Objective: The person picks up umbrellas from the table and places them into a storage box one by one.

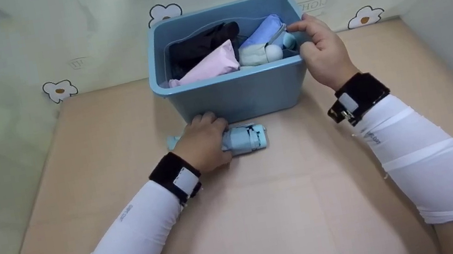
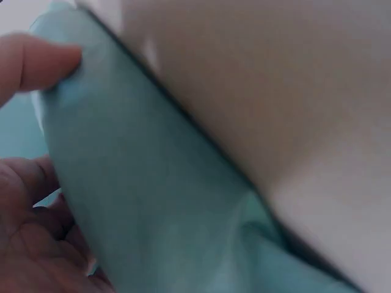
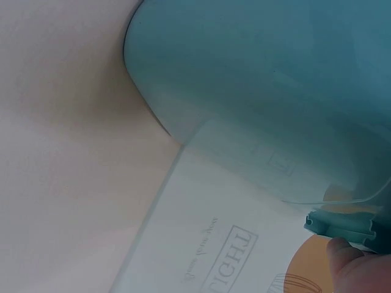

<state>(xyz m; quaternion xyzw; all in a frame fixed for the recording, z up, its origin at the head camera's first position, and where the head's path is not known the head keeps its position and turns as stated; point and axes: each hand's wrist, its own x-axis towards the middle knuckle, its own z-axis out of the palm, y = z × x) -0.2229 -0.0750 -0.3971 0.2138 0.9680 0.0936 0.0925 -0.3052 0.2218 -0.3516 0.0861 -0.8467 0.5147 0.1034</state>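
A folded light-blue umbrella (image 1: 243, 139) lies on the table in front of a blue plastic bin (image 1: 244, 96). My left hand (image 1: 203, 142) grips it across the middle, covering part of it. In the left wrist view the thumb presses the umbrella's teal fabric (image 2: 153, 177), while the other fingers curl along the opposite side. At the bin's right rim, my right hand (image 1: 325, 51) holds the edge, index finger over the top. The right wrist view shows the thumb (image 3: 348, 259) against the rim's underside; the remaining fingers are mostly hidden there.
Inside the bin lie a black folded bundle (image 1: 202, 45), a pink one (image 1: 213, 63), a blue one (image 1: 261, 30) and a pale green one with a white round end (image 1: 255, 55). Patterned sheeting (image 1: 99, 37) stands behind and beside the tan tabletop (image 1: 271, 221).
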